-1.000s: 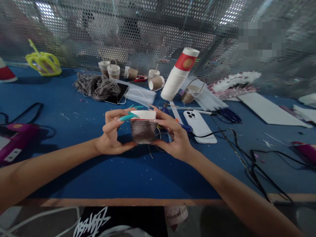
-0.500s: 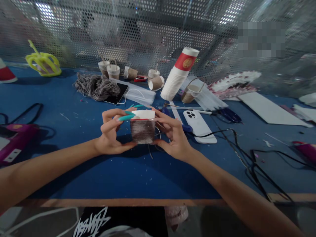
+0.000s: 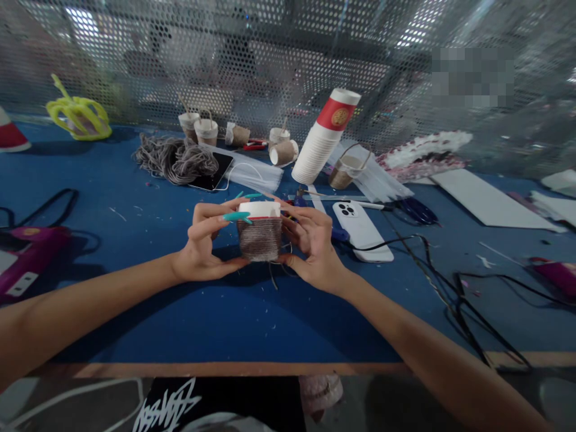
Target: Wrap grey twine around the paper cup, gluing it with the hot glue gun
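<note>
A small paper cup point(image 3: 260, 239) wrapped in grey-brown cord, with a white rim above a thin red line, is held between both hands just over the blue table. My left hand point(image 3: 204, 243) grips its left side, thumb at the bottom and long turquoise nails at the rim. On the right side, my right hand point(image 3: 317, 246) has its thumb low on the cup and its fingers near the rim, partly behind it. A loose cord end hangs below the cup.
Behind lie a bundle of grey cord point(image 3: 175, 159), a tablet point(image 3: 211, 171), several small wrapped cups and a leaning stack of paper cups point(image 3: 317, 147). A white phone point(image 3: 362, 231) and black cables lie right. A purple device point(image 3: 33, 258) is left, below a yellow basket point(image 3: 81, 117).
The cup's top has tipped slightly, showing less of its opening. The fingers of both hands have shifted a little around the rim.
</note>
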Available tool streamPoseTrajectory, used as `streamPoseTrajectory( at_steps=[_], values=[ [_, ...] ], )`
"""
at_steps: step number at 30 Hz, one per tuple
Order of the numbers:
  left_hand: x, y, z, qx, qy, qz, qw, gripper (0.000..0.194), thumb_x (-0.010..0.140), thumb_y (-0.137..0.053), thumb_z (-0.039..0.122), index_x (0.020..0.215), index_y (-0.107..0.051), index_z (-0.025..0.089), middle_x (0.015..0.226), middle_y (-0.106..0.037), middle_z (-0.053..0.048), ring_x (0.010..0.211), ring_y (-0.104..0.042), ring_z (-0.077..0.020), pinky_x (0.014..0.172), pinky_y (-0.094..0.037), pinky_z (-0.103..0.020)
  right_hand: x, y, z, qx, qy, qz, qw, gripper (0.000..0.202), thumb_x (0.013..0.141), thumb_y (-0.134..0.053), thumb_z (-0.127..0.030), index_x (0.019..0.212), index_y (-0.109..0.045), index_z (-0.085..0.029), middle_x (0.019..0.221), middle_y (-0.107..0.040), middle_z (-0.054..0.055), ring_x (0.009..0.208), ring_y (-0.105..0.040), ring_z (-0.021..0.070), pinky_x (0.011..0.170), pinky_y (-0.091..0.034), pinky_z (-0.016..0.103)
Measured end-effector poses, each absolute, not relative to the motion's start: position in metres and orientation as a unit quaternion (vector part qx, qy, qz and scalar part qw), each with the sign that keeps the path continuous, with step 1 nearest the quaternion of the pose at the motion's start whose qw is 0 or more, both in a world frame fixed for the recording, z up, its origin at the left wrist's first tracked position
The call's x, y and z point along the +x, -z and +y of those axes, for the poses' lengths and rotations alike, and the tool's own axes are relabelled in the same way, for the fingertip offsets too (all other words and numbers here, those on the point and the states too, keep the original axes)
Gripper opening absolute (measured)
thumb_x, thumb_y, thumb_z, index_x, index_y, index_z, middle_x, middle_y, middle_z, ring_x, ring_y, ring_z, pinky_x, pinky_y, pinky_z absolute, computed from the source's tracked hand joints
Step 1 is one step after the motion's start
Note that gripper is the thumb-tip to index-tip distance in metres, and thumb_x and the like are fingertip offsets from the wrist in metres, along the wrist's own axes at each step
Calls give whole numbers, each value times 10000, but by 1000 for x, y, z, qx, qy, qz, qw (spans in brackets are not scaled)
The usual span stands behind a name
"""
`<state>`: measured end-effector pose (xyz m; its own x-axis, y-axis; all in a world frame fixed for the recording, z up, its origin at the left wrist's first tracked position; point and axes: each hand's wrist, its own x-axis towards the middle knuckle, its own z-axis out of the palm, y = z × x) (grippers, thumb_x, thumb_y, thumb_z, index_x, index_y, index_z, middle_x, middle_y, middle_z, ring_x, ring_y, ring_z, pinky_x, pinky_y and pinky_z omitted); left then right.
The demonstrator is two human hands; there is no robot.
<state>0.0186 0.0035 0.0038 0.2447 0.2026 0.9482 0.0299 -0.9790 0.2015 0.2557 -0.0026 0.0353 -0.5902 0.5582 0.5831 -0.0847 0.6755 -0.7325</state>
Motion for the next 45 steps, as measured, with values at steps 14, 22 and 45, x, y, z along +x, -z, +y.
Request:
streamPoseTrajectory(
  at_steps=[14,22,45],
  values=[
    [21,-5,3,777,-622,89,49,1011,688,-877,185,1481,-271,350,1299,-388,-68,1292,-566,-281,1121,-513,-588,258,-36,-6,-200,-391,-789,430,741,847,-708,-131,1395,-296,-412,1588,-339,58,1480,-408,245,1202,-400,524],
    [23,-1,1,770,-617,126,105,913,732,-860,216,1413,-263,330,1353,-364,-83,1362,-512,-274,1140,-503,-547,258,-37,-5,-219,-402,-791,405,789,874,-679,-175,1512,-271,-397,1630,-282,83,1480,-399,296,1180,-419,539],
    [22,3,1,756,-623,136,147,918,721,-875,234,1410,-286,376,1379,-312,-67,1378,-522,-312,1075,-558,-514,258,-38,-9,-235,-338,-810,417,762,898,-643,-196,1534,-277,-398,1610,-278,85,1464,-408,315,1147,-465,543]
  ],
)
